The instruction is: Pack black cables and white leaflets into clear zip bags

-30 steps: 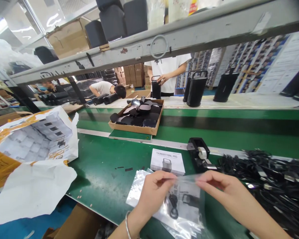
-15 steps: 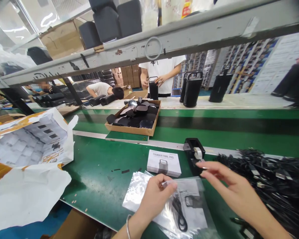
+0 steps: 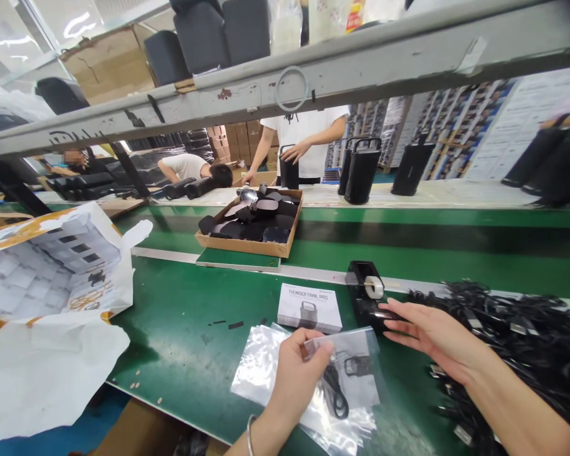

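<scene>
My left hand (image 3: 297, 373) pinches the top edge of a clear plastic bag (image 3: 349, 373) that holds a coiled black cable and a printed leaflet. The bag rests over a small stack of other clear bags (image 3: 261, 370) on the green table (image 3: 185, 329). My right hand (image 3: 432, 332) is off the bag, fingers stretched out and apart, its fingertips at the black tape dispenser (image 3: 367, 292). A stack of white "Thunder Trail Pro" booklets (image 3: 308, 307) lies just beyond the bag.
A pile of black cables (image 3: 513, 329) covers the table at right. A torn carton of white boxes (image 3: 47, 266) sits at left. A cardboard tray of black parts (image 3: 251, 221) lies on the conveyor. Black speakers (image 3: 361, 171) stand beyond; a person in white (image 3: 308, 136) handles one.
My right hand let go of the bag's top edge and moved right and away to the tape dispenser. My left hand kept its pinch on the bag, which settled lower.
</scene>
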The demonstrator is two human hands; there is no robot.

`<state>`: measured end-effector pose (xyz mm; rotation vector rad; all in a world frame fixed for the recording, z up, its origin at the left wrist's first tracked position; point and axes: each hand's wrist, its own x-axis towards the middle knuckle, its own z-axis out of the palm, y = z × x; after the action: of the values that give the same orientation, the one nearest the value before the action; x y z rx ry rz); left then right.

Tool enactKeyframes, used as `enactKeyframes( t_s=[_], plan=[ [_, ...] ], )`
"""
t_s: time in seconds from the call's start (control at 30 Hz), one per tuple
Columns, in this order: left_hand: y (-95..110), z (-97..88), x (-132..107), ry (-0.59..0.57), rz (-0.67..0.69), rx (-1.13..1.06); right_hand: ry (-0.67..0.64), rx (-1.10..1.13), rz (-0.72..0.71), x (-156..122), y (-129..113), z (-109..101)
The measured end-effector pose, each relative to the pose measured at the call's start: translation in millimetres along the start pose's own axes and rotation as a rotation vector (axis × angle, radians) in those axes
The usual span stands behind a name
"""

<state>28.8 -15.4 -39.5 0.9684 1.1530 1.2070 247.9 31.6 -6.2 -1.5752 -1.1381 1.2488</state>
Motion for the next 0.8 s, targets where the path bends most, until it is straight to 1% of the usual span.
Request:
enactKeyframes(
  t_s=[0.1, 0.17, 0.23, 0.37, 0.4, 0.43, 0.5, 0.53, 0.57, 0.6, 0.67, 0.73, 0.8],
  plan=[
    [-3.5, 1.8, 2.3, 0.015, 0.005, -0.004, -0.055, -0.014, 0.000, -7.6, 1.6, -0.6],
    [-3.2, 3.4, 3.3, 0.020, 0.001, -0.012, -0.043, -0.083, -0.045, -10.2, 7.4, 2.0],
    [-0.6, 4.6, 3.0, 0.015, -0.004, -0.018, 0.016, -0.180, -0.103, -10.3, 16.9, 4.2],
    [5.8, 4.1, 0.1, 0.017, 0.001, -0.010, 0.207, -0.394, -0.163, -14.0, 35.3, 3.1],
    [6.5, 3.6, -0.8, 0.020, 0.005, -0.008, 0.218, -0.427, -0.168, -18.8, 37.1, 3.5],
    [6.7, 3.1, -1.7, 0.022, 0.011, -0.005, 0.187, -0.431, -0.171, -25.7, 37.2, 5.1],
    [5.8, 3.1, -3.3, 0.022, 0.028, 0.003, 0.012, -0.332, -0.155, -44.4, 32.8, 13.8],
    [5.1, 3.6, -4.2, 0.020, 0.040, 0.007, -0.092, -0.234, -0.144, -54.8, 29.0, 20.8],
    [4.5, 4.6, -5.1, 0.020, 0.052, 0.011, -0.166, -0.125, -0.127, -64.5, 24.9, 29.2],
    [4.1, 5.8, -6.1, 0.019, 0.063, 0.012, -0.177, -0.026, -0.131, -72.5, 21.0, 38.2],
    [4.3, 8.7, -8.4, 0.021, 0.078, 0.015, -0.136, 0.108, -0.169, -81.4, 16.3, 55.4],
    [6.5, 11.3, -11.2, 0.020, 0.073, 0.015, -0.086, 0.165, -0.218, -80.1, 17.1, 67.4],
    [10.2, 12.9, -14.1, 0.020, 0.057, 0.002, -0.073, 0.165, -0.233, -72.1, 22.6, 72.9]
  ],
)
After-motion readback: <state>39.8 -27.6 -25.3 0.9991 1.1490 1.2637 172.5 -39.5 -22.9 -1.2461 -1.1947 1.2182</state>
